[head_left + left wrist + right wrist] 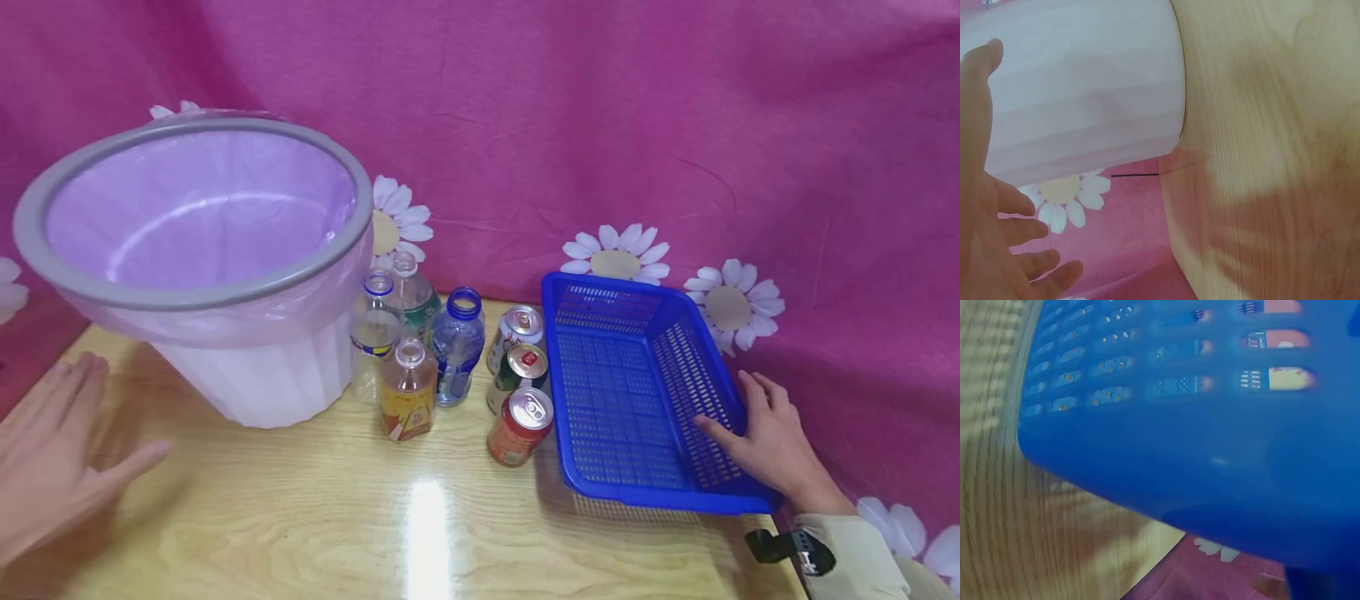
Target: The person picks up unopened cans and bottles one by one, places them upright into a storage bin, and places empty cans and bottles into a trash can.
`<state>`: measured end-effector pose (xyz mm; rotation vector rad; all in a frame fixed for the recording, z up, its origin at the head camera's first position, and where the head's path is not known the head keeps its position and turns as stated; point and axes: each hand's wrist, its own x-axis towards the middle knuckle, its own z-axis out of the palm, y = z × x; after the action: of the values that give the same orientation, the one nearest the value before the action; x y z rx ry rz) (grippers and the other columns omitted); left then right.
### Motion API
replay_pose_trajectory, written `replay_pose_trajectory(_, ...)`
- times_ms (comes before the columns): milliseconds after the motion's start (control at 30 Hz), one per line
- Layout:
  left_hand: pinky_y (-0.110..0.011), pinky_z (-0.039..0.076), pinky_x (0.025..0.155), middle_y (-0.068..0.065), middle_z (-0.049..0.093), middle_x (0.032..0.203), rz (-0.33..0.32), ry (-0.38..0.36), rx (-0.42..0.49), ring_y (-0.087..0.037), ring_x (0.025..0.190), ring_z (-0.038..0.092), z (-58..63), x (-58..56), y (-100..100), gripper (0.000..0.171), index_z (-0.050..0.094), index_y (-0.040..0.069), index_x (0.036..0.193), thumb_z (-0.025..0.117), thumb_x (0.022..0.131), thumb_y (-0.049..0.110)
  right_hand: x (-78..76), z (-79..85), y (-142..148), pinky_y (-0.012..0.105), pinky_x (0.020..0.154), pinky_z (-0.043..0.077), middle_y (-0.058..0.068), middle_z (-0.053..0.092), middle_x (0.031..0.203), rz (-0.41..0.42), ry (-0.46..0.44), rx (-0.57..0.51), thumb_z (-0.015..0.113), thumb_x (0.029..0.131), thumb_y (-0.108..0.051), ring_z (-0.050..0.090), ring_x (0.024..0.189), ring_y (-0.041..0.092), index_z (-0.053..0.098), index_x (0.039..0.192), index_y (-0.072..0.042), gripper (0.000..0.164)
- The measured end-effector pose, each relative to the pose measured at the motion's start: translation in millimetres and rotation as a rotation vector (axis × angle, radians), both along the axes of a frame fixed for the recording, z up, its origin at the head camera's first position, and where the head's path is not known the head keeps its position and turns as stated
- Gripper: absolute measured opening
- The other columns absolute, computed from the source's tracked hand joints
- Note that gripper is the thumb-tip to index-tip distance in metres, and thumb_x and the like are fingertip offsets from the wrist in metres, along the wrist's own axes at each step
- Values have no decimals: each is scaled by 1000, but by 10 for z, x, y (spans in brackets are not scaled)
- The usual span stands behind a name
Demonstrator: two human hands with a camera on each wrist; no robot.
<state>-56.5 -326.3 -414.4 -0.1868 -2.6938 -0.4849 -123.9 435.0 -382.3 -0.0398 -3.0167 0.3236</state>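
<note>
My left hand [63,458] is beside the white waste bin [255,383], its fingers straight and thumb spread. In the left wrist view the fingers [1029,206] lie near the bin's side wall [1091,94], with nothing in them. At the far right, my right hand [776,450] is at the side rim of a blue plastic basket [622,408]. Its thumb reaches over the rim and the extended fingers stay outside. Seen from the right wrist, the basket's outer wall [1147,444] hides most of that hand. The basket holds nothing.
Between bin and basket stand several plastic bottles, among them a blue one [457,350] and one with a yellow label [408,396]. Three cans line the basket's left side, with a red can [520,429] in front. A pink flowered cloth [510,125] hangs behind the wooden table [315,517].
</note>
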Motion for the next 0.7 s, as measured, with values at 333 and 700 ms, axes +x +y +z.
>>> replay_pose_trajectory(333,-77,16,105,-30,35,151,21,-89,-59,-41,153,4,17,95,133,100,31,6,151,74,74,55,-13,-75,28,76,96,33,41,25,143,13,-3,-4,67,87,-48,33,123,60,16,150,8,98)
replay_pose_trajectory(700,-66,39,89,-21,64,122,-88,-21,-111,-47,120,52,99,134,316,68,62,10,119,79,69,53,-33,-69,44,73,92,39,43,36,126,-11,-132,26,62,89,-49,43,109,58,23,142,18,94)
